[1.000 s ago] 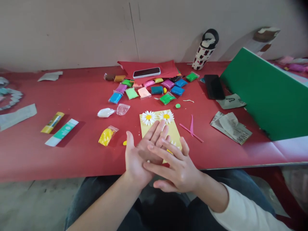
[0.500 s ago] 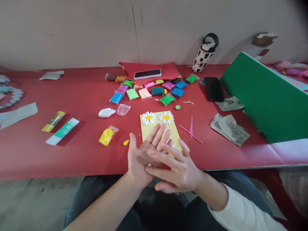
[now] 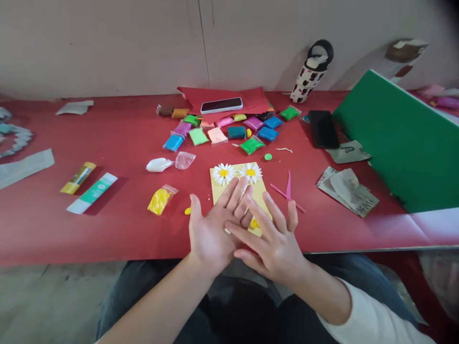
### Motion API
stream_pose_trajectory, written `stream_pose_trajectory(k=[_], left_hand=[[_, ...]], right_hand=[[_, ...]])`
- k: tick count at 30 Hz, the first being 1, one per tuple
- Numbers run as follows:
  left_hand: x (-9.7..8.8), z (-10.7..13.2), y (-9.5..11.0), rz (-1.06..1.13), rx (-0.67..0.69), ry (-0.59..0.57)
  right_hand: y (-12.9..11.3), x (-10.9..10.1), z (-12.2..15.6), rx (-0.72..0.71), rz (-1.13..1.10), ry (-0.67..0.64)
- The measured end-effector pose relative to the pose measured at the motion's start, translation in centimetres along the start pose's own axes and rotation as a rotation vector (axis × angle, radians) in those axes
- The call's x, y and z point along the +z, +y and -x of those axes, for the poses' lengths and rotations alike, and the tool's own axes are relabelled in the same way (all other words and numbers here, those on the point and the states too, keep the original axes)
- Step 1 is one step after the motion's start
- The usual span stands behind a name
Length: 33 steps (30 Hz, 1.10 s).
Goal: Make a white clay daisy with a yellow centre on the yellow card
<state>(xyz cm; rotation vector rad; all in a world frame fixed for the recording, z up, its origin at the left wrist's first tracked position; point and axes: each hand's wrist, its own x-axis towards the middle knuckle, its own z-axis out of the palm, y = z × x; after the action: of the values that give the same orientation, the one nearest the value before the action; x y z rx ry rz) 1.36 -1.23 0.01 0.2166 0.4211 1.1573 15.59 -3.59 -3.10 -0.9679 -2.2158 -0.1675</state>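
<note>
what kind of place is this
Probably a craft table in a workshop or classroom. Packets of coloured modelling clay lie scattered on the red-covered table, beside a yellow card with daisies on it and a pink modelling tool.

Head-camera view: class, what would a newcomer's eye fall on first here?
First come the two bare hands: the left hand palm up, the right hand across it, over a yellow card with two white daisies. Behind them lies a scatter of bright clay packets on the red table covering, with a tilted green board at right.
</note>
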Motion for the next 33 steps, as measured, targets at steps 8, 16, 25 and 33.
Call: stream_pose_trajectory(k=[8,16,25,33], left_hand=[[-0.1,0.0,-0.2,-0.033,0.006,0.006],[-0.1,0.1,-0.3,-0.009,0.004,0.011],[-0.3,0.0,-0.5,-0.012,-0.003,0.081],[-0.1,0.0,-0.3,-0.153,0.002,0.107]], right_hand=[[-0.2,-0.1,-0.1,-0.027,-0.009,-0.024],[-0.5,-0.2,-0.1,-0.018,-0.029,-0.035],[-1.0,0.6,-0.9,0.228,-0.201,-0.073],[-1.4,1.0,-1.7,0.447,-0.442,0.017]])
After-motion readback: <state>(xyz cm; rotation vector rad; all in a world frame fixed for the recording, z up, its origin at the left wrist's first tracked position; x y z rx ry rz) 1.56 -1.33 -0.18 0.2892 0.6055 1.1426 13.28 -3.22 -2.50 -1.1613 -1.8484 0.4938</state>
